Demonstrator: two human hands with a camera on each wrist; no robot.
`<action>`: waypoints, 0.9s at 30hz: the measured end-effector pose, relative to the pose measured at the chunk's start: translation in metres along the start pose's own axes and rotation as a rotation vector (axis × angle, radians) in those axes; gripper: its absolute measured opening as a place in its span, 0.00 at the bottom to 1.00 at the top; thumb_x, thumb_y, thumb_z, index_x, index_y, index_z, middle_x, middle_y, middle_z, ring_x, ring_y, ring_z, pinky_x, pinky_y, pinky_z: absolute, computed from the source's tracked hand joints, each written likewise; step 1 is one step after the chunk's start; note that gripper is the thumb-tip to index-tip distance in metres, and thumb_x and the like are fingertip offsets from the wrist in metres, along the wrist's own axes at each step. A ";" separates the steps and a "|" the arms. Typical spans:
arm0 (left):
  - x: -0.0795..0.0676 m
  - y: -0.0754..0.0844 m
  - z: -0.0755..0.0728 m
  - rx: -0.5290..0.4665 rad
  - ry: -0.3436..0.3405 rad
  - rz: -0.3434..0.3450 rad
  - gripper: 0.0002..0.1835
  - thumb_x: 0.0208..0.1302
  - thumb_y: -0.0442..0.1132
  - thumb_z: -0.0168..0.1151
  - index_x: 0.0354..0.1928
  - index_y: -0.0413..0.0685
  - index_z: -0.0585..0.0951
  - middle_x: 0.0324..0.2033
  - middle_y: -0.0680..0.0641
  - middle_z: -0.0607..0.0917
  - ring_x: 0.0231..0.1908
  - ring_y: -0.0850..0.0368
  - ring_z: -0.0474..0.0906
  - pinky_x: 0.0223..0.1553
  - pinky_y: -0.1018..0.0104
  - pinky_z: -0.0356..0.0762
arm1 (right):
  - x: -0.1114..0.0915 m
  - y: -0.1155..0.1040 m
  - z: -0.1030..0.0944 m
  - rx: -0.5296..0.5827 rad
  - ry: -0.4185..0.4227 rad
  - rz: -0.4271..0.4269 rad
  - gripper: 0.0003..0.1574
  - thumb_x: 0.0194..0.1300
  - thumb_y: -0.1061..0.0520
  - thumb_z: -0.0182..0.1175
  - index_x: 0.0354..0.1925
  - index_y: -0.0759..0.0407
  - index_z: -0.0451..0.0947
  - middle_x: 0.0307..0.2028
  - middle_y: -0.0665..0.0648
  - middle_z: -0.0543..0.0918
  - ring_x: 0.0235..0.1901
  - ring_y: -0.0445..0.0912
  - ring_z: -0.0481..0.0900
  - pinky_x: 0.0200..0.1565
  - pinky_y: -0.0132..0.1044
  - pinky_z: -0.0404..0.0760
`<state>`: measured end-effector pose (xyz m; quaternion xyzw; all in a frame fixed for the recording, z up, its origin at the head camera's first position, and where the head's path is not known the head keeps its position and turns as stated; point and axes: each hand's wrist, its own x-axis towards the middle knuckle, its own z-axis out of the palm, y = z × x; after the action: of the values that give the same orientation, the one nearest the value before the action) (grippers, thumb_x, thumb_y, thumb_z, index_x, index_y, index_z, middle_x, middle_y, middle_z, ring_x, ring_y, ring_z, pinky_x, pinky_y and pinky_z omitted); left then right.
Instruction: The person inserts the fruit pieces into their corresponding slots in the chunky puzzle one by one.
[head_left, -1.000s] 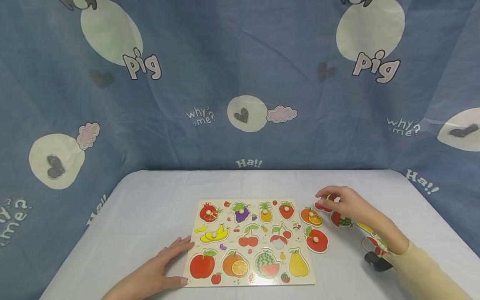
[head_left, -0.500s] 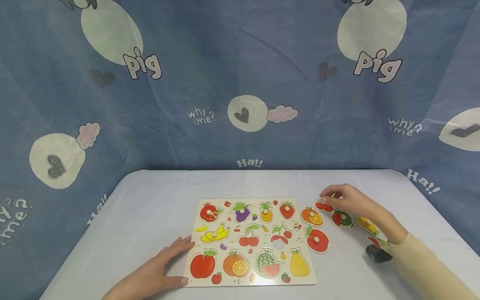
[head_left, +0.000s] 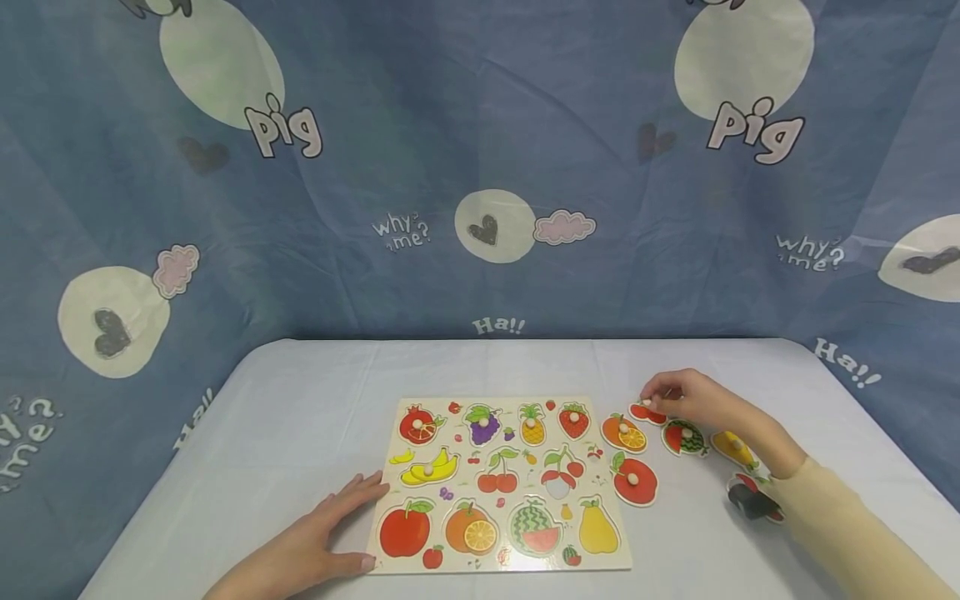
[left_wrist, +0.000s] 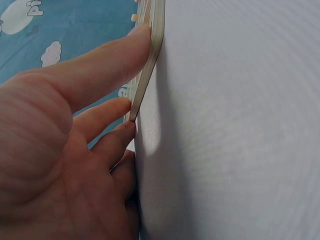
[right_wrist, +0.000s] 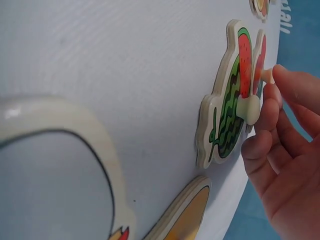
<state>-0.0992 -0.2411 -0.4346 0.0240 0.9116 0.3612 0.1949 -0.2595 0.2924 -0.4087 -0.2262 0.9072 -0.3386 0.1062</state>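
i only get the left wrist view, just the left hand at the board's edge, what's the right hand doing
Observer: The right hand pinches the knob of a red piece.
Operator: what lies close to that piece
Observer: A watermelon piece, to its right and nearer the person.
Operator: anything sitting in the board
Observer: Yes, a banana piece sits at the left end of the middle row.

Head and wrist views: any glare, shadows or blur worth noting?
Head: glossy highlights on the puzzle board, near its lower edge; left wrist: soft shadow on the white cloth beside the board; right wrist: pale-edged piece at lower left out of focus, watermelon piece sharper.
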 end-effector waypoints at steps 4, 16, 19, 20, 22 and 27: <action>0.000 0.000 0.000 -0.002 0.000 0.001 0.49 0.40 0.58 0.79 0.70 0.67 0.69 0.73 0.46 0.61 0.71 0.37 0.53 0.60 0.23 0.50 | 0.002 0.001 0.002 0.015 -0.005 -0.010 0.06 0.65 0.64 0.63 0.42 0.62 0.82 0.34 0.52 0.83 0.32 0.45 0.75 0.35 0.33 0.78; 0.000 -0.001 0.000 -0.012 -0.007 -0.002 0.49 0.41 0.57 0.78 0.70 0.67 0.69 0.74 0.46 0.61 0.72 0.37 0.52 0.61 0.23 0.49 | 0.004 -0.004 0.008 -0.034 0.009 0.033 0.07 0.64 0.67 0.62 0.41 0.62 0.82 0.32 0.51 0.80 0.32 0.45 0.74 0.34 0.32 0.77; 0.000 -0.002 0.000 -0.007 -0.007 -0.003 0.49 0.41 0.57 0.78 0.70 0.68 0.69 0.74 0.46 0.61 0.71 0.37 0.52 0.60 0.22 0.50 | 0.004 -0.005 0.009 -0.041 0.014 0.031 0.07 0.64 0.67 0.62 0.41 0.62 0.82 0.31 0.51 0.79 0.32 0.45 0.73 0.34 0.32 0.77; 0.000 -0.001 0.000 -0.005 -0.007 -0.005 0.49 0.41 0.58 0.78 0.70 0.68 0.69 0.74 0.46 0.61 0.71 0.37 0.52 0.60 0.22 0.50 | 0.004 -0.006 0.009 -0.045 0.015 0.024 0.07 0.64 0.67 0.62 0.41 0.62 0.82 0.31 0.51 0.79 0.32 0.45 0.73 0.34 0.33 0.76; 0.000 -0.001 0.000 -0.005 -0.007 -0.004 0.49 0.41 0.58 0.78 0.70 0.68 0.69 0.74 0.46 0.61 0.71 0.37 0.52 0.60 0.23 0.50 | 0.004 -0.007 0.010 -0.045 0.022 0.019 0.06 0.64 0.67 0.62 0.41 0.62 0.82 0.31 0.51 0.78 0.32 0.46 0.73 0.33 0.33 0.76; -0.001 -0.001 0.000 -0.014 -0.006 0.001 0.50 0.41 0.57 0.78 0.70 0.67 0.68 0.74 0.45 0.61 0.71 0.36 0.52 0.61 0.23 0.48 | 0.004 -0.008 0.011 -0.065 0.042 0.009 0.07 0.64 0.68 0.62 0.41 0.61 0.82 0.29 0.50 0.77 0.32 0.46 0.72 0.33 0.33 0.74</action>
<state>-0.0985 -0.2425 -0.4349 0.0240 0.9085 0.3675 0.1976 -0.2566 0.2788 -0.4112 -0.2184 0.9207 -0.3129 0.0812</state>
